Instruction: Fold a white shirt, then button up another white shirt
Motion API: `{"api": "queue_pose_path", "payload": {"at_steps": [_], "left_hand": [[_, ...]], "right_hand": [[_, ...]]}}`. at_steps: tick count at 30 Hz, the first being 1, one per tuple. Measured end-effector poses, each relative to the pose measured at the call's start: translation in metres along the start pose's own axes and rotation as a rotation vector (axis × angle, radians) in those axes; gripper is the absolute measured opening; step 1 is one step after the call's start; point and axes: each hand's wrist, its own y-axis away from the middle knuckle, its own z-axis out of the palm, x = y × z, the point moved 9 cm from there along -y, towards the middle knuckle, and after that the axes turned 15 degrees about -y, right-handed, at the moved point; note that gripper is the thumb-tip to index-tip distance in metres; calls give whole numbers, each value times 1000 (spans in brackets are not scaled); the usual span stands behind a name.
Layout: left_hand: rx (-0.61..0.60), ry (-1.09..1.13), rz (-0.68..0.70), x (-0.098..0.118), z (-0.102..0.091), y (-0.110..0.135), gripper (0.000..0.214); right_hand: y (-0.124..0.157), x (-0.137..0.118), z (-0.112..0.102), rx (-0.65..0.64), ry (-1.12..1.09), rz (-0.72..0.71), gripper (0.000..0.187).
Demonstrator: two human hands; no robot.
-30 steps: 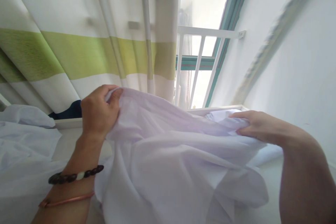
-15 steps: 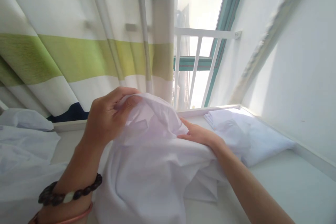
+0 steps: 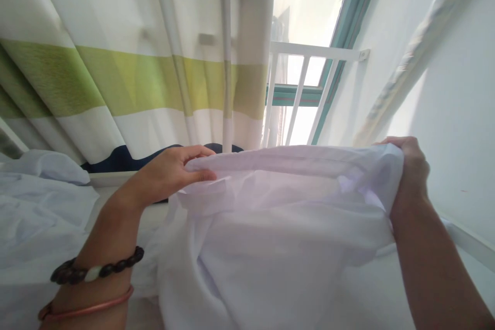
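Observation:
A thin white cloth (image 3: 278, 237) is stretched between my two hands above a white ledge. My left hand (image 3: 174, 170) pinches its upper left corner, thumb under the hem and fingers over it. My right hand (image 3: 410, 165) is closed round the upper right corner, held a little higher. The top edge runs taut between them and the rest hangs in loose folds toward me. On my left wrist sit a dark bead bracelet (image 3: 96, 270) and a thin pink band.
A striped curtain (image 3: 127, 62) in white, green and navy hangs behind. A white railing (image 3: 309, 93) and a teal window frame stand at the middle back. More white fabric (image 3: 42, 201) lies heaped at the left. A white wall (image 3: 456, 98) closes the right side.
My right hand has moved from the middle of the cloth out to the right and up, gripping a corner. The cloth, bunched half a second ago, is now pulled out wide between both hands.

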Motion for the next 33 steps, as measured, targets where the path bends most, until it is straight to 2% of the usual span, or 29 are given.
{"api": "queue_pose_path", "payload": {"at_steps": [1, 2, 3, 7, 11, 13, 14, 17, 19, 22, 23, 25, 27, 31, 33], "left_hand": [[-21, -5, 4, 0, 5, -1, 35], [-23, -16, 7, 1, 8, -2, 34], [-9, -29, 7, 2, 10, -3, 32], [34, -37, 22, 9, 14, -5, 29], [55, 26, 46, 17, 13, -3, 32], [129, 34, 0, 17, 5, -2, 32], [175, 33, -33, 15, 0, -1, 31], [335, 43, -120, 11, -17, 3, 26], [418, 65, -157, 8, -25, 5, 23], [456, 86, -174, 5, -30, 7, 22], [458, 84, -172, 4, -30, 6, 22], [467, 81, -170, 2, -31, 7, 21], [468, 91, -170, -1, -30, 7, 20], [472, 146, -156, -8, -29, 6, 19], [489, 168, -149, -10, -30, 6, 19]], "right_hand": [[2, 2, -6, 57, -46, 40, 33], [4, 4, -5, 56, -59, 81, 29], [7, 4, 3, -9, -24, 106, 25], [28, -3, 54, -415, 262, 58, 24], [61, -8, 97, -817, 426, -78, 41], [76, -6, 109, -984, 503, -151, 44], [79, -5, 110, -1017, 539, -183, 47], [79, -6, 104, -976, 632, -269, 52], [78, -9, 101, -928, 684, -318, 47], [82, -17, 106, -913, 706, -400, 14], [83, -21, 110, -915, 684, -429, 9], [81, -23, 114, -904, 611, -438, 14], [71, -11, 114, -878, 561, -347, 24], [53, 45, 105, -905, 599, -38, 74], [52, 67, 103, -969, 623, 71, 80]]}}
